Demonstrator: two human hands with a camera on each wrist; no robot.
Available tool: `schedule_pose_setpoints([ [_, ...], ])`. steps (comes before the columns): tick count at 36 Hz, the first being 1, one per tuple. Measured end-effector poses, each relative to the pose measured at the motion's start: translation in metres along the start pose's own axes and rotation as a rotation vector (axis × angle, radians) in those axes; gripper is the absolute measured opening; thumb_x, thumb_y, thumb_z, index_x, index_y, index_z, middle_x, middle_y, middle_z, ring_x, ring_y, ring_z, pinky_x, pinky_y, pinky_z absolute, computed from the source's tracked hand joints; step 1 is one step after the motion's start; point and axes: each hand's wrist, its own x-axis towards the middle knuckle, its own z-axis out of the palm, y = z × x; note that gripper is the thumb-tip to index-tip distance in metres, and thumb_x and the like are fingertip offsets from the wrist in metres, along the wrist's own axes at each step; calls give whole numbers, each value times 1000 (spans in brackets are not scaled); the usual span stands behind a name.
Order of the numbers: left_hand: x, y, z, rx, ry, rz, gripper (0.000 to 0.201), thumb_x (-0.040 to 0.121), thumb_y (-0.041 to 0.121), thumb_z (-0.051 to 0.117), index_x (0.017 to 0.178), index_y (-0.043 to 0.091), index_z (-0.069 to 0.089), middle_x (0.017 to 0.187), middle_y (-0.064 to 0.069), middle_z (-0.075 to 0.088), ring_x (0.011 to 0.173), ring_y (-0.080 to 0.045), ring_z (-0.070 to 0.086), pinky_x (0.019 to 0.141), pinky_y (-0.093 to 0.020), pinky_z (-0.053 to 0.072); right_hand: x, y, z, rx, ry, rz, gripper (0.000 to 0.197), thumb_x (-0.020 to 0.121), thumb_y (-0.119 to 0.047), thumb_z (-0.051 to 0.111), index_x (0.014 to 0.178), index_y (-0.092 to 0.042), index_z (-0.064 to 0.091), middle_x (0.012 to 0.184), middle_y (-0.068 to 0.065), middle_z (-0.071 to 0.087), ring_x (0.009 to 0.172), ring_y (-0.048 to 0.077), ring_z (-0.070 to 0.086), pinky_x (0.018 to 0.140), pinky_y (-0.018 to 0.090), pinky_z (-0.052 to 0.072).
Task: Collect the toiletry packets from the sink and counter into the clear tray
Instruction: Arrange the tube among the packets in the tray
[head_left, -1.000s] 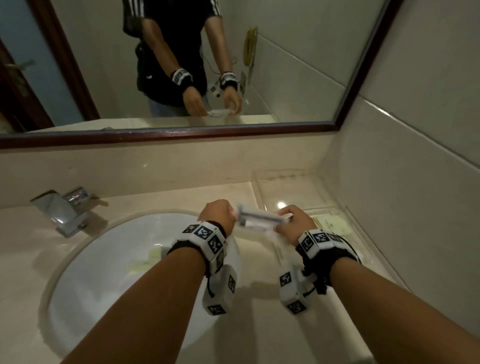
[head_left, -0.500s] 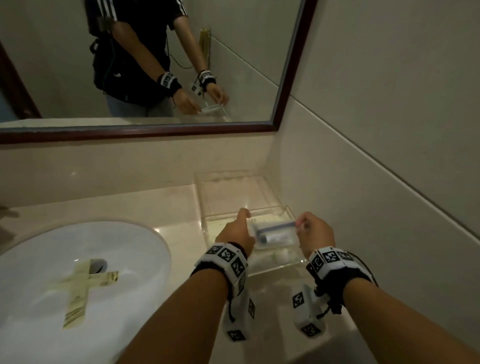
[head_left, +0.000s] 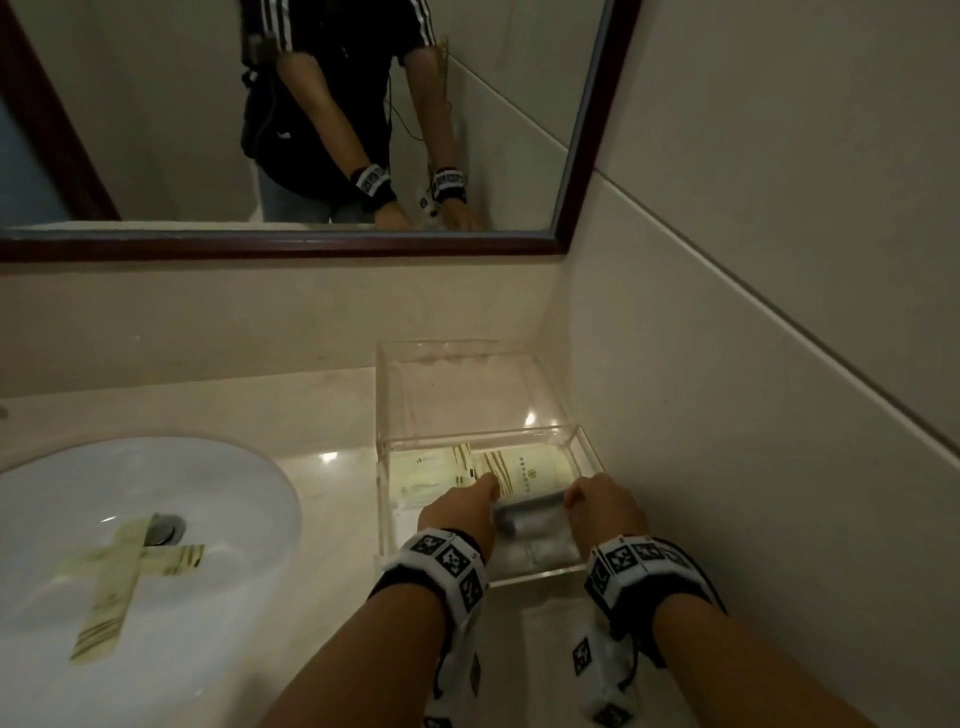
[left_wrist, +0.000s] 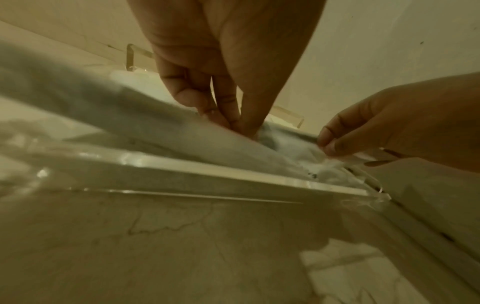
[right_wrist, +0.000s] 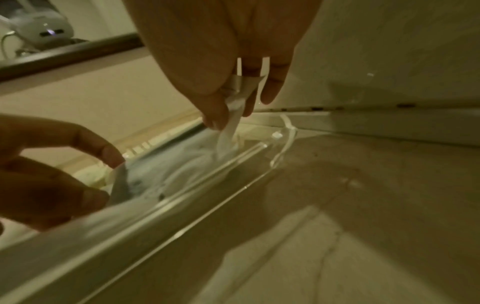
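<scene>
A clear plastic packet (head_left: 530, 512) with a dark tube inside hangs low inside the clear tray (head_left: 584, 447), held by both ends. My left hand (head_left: 460, 512) pinches its left end (left_wrist: 233, 125) and my right hand (head_left: 597, 504) pinches its right end (right_wrist: 233, 111). Pale yellow packets (head_left: 514, 467) lie flat on the tray's floor behind it. Two more pale yellow packets (head_left: 124, 577) lie crossed in the white sink (head_left: 218, 467), near the drain.
The tray sits in the counter's back right corner, against the tiled wall (head_left: 727, 415). A framed mirror (head_left: 311, 130) runs above the backsplash. Bare marble counter (head_left: 332, 493) lies between sink and tray.
Both hands carried the clear packet from above the sink's right edge over to the tray and lowered it inside. The view swung right, so the tap left the picture.
</scene>
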Motion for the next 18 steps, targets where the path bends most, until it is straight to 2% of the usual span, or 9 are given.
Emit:
schedule_pose_setpoints([
  [3, 2, -1, 6, 7, -9, -7, 23, 95, 28, 44, 117, 23, 47, 122, -5, 60, 104, -24, 61, 87, -30, 48, 2, 0, 3, -130, -33, -39, 29, 92, -19, 45, 104, -28, 69, 118, -3, 61, 113, 21, 53, 95, 35, 45],
  [7, 3, -2, 9, 23, 17, 3, 24, 94, 30, 45, 117, 23, 48, 124, -5, 58, 107, -23, 60, 91, -30, 48, 4, -2, 8, -201, -107, -54, 29, 92, -20, 43, 106, -30, 67, 119, -3, 58, 120, 23, 41, 99, 38, 35],
  [12, 4, -5, 8, 53, 16, 4, 27, 95, 27, 48, 122, 23, 49, 127, -5, 58, 111, -22, 59, 95, -32, 48, 4, -5, 12, -246, -123, -55, 24, 91, -26, 43, 104, -25, 63, 118, -2, 58, 119, 25, 39, 98, 39, 34],
  [18, 3, -5, 13, 77, 81, 39, 29, 94, 23, 50, 123, 23, 47, 120, -4, 61, 107, -21, 61, 93, -31, 50, 3, -6, 12, -295, -97, -88, 29, 89, -38, 48, 112, -29, 64, 124, 0, 48, 119, 26, 37, 100, 40, 33],
])
